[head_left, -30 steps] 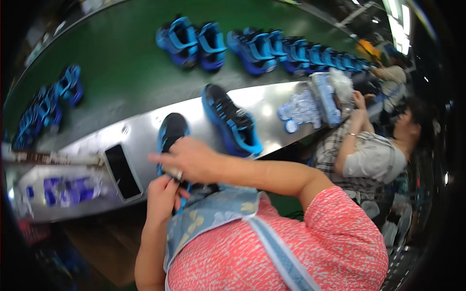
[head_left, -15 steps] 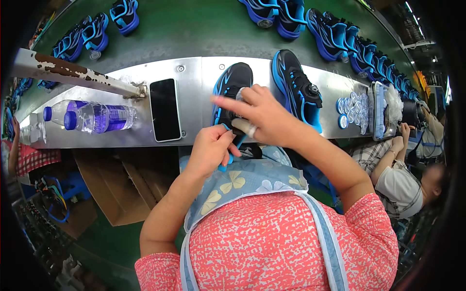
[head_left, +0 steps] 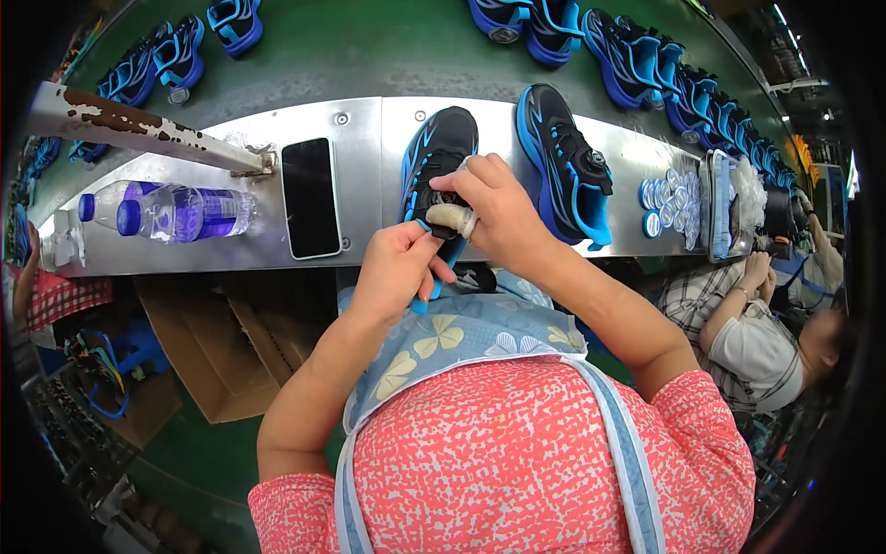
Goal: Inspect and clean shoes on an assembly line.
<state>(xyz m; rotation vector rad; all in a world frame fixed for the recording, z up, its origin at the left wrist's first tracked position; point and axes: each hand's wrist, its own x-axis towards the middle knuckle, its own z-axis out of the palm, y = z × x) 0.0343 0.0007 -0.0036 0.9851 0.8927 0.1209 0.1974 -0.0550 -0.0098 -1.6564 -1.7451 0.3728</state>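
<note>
A black and blue sneaker lies on the metal ledge in front of me, toe pointing away. My left hand is closed on its blue-lined heel end, by the ledge's front edge. Over the shoe's upper, my right hand has its fingers bent and pinched together, a beige cover on one of them. What the right fingertips grip on the upper is hidden by the hand. To the right lies a second matching sneaker, untouched, with a round dial on its tongue.
A phone and two purple-labelled bottles lie left, beside a rusty post. Several round blue-white discs and a blue tray are right. Sneakers line the green surface beyond. A person sits at right; cardboard boxes stand below left.
My right hand's extended index finger has bent in, and the fingers have closed down onto the shoe's upper. The left hand keeps its hold at the heel end.
</note>
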